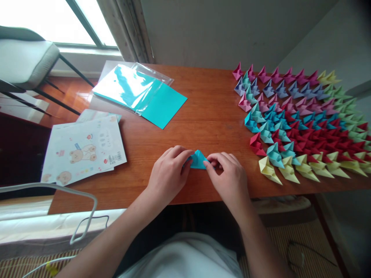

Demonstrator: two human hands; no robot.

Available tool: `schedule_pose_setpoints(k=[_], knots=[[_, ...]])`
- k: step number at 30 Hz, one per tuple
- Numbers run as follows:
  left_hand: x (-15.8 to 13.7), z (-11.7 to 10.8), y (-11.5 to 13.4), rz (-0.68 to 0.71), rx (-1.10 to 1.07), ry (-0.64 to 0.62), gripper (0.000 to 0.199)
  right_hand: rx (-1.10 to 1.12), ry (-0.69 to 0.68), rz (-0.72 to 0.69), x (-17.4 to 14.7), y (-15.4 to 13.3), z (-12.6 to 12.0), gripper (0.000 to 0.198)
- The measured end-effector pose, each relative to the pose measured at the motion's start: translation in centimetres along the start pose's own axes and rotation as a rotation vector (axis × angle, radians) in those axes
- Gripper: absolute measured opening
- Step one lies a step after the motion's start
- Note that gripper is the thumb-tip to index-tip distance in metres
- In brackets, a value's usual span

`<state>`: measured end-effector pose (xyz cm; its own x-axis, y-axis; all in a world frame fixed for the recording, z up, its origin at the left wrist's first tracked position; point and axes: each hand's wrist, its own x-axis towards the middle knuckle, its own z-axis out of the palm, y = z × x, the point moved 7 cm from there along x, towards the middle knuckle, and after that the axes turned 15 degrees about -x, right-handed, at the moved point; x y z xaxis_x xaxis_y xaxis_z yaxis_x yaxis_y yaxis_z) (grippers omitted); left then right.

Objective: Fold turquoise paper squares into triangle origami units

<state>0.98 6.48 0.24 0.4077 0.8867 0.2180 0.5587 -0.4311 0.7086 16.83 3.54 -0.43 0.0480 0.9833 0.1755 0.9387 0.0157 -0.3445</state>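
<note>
A small piece of folded blue paper (pixel 198 160) is held just above the front part of the wooden table, its peak pointing away from me. My left hand (pixel 172 168) pinches its left end between thumb and fingers. At the opposite end, my right hand (pixel 227 170) grips the paper the same way, fingers curled. The fingertips cover both ends of the fold. Beyond the hands, a stack of turquoise paper sheets (pixel 166 104) sticks partly out of a clear plastic sleeve (pixel 127 87).
Rows of folded paper figures (pixel 301 135) in several colours cover the table's right side. Booklets with a bear picture (pixel 87 148) lie at the left edge of the wooden table (pixel 211 104). A chair (pixel 26 58) stands by the window, and a white cable (pixel 92 204) loops at lower left.
</note>
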Motion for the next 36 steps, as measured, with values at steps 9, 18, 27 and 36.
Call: schedule_pose_setpoints(k=[9,18,27,36], knots=[[0.0,0.1,0.1,0.024,0.000,-0.005,0.018,-0.002,0.026,0.019,-0.1,-0.1,-0.1,0.005],[-0.1,0.3,0.2,0.036,0.040,-0.011,0.018,-0.027,0.060,-0.041,-0.4,-0.6,-0.1,0.009],[-0.7,0.3,2.1,0.125,0.248,0.007,0.024,-0.057,0.005,-0.032,-0.1,-0.7,0.0,0.007],[-3.9,3.1,5.4,0.277,0.375,-0.155,0.037,-0.024,-0.111,-0.060,1.3,-0.3,-0.1,0.008]])
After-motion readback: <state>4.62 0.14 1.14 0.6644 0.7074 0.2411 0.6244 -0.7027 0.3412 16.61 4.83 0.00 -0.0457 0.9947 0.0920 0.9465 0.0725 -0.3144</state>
